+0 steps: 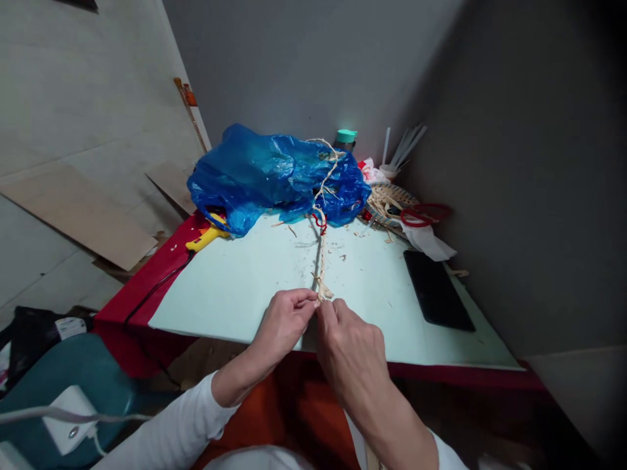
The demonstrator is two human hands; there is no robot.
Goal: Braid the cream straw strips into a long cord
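Note:
A pale braided fibre cord (322,258) runs from the blue plastic bag (274,173) toward me, with a red tie (321,224) around it near the bag. Frayed strands stick out at its near end. My left hand (289,316) pinches that end between thumb and fingers. Right beside it, my right hand (350,336) is closed on the same end, its fingertips partly hidden by the knuckles. Both hands are close together above the table's front edge.
On the light green tabletop (235,287) lie a yellow-handled corded tool (208,236) at left and a black tablet-like slab (437,290) at right. Red-handled scissors (425,214) rest by a woven basket (386,201). A teal-lidded bottle (346,137) stands behind; a teal stool (73,372) is lower left.

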